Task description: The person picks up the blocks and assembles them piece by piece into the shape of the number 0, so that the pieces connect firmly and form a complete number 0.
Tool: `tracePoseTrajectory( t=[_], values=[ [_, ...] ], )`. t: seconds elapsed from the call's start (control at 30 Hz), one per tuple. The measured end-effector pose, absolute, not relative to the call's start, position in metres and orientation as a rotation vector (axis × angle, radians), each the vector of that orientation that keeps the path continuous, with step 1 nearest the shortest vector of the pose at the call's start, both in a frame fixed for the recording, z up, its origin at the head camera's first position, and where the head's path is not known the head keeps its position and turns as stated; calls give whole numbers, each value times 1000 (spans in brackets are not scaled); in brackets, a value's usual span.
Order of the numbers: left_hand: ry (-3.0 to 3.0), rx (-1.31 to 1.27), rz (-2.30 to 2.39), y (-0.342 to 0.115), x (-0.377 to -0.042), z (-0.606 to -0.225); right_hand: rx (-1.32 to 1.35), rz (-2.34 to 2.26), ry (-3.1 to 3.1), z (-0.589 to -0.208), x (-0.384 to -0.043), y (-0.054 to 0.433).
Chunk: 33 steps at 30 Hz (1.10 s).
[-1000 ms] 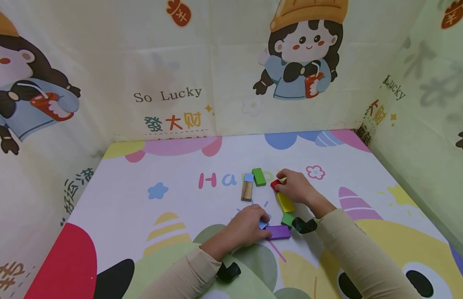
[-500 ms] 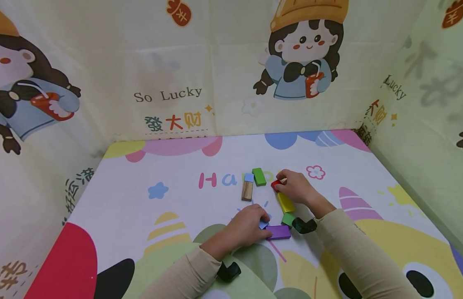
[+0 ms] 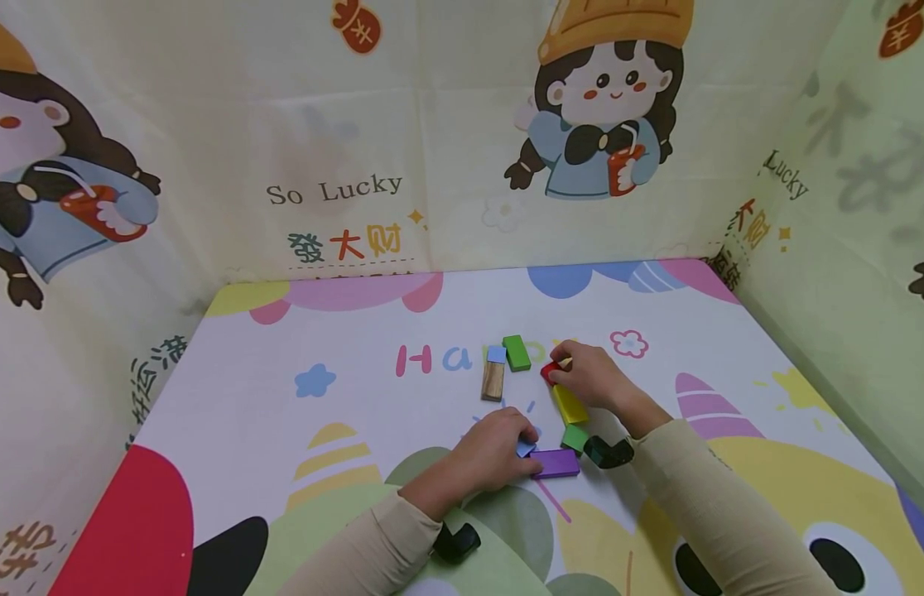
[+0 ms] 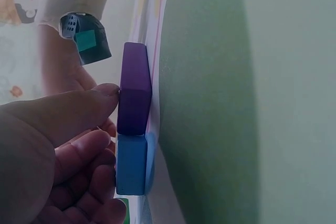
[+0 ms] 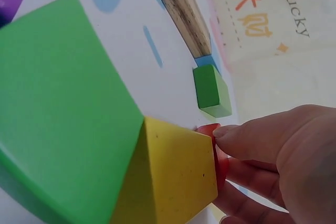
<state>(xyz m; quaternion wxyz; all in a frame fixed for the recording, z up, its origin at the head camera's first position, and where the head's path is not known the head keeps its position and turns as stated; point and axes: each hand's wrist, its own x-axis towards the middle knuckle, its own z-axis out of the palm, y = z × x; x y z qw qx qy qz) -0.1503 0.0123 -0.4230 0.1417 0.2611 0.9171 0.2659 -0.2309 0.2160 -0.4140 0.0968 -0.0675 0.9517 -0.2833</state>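
Small coloured blocks form a broken ring on the table. My left hand [image 3: 493,449] is at its near side, fingers curled at the far side of a blue block [image 4: 131,165]. Its thumb touches the top edge of the purple block [image 4: 135,88], which sits end to end with the blue one. At the right side, my right hand [image 3: 594,377] pinches a small red block [image 5: 221,163] between thumb and fingers. The red block is against the end of a yellow block [image 3: 570,405]. A green block [image 3: 575,438] lies between the yellow and purple ones.
Across the ring stand a wood-grain block [image 3: 493,382], a light blue block [image 3: 496,354] and another green block [image 3: 517,353]. A gap separates that green block from the red one. Printed cloth walls [image 3: 462,149] border the patterned table [image 3: 246,389] at back and sides.
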Motion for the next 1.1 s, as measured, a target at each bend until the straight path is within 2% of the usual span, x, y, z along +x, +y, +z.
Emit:
tracePoseTrajectory(
  t=[1.1],
  values=[
    [2649,756,776,11,-149,-422,-221,-815,2824,-412,-228,215]
  ],
)
